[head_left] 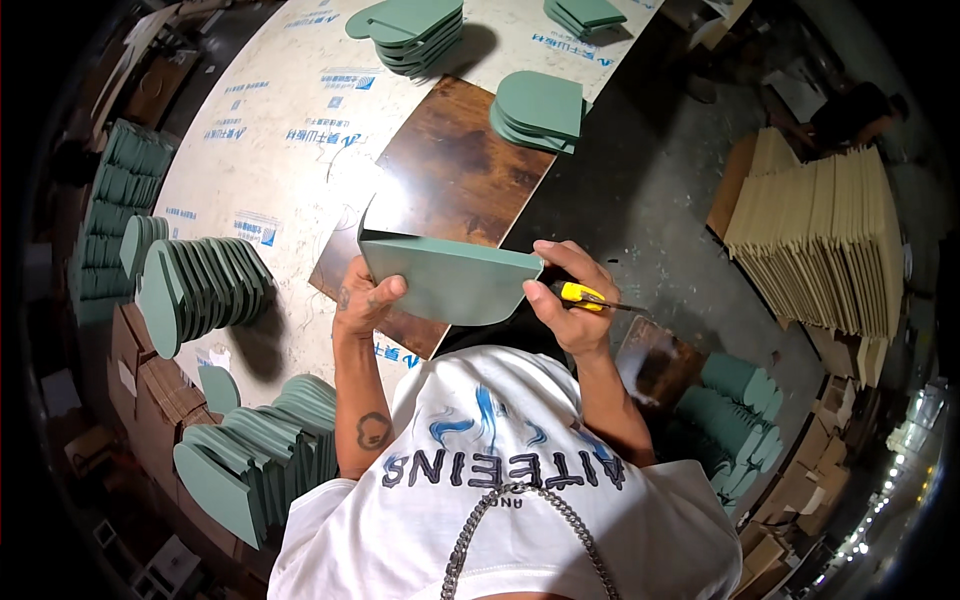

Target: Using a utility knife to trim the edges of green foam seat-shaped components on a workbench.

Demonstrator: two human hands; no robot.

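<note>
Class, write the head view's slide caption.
Left hand and right hand hold a green panel, the right also a yellow cutter.

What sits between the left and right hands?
A green panel, held at opposite ends by the left hand and right hand; shown in the head view.

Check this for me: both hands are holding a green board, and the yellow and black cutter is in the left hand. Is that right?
Not quite: the head view shows the yellow and black cutter in the right hand, not the left hand. Both hands are indeed holding a green board.
</note>
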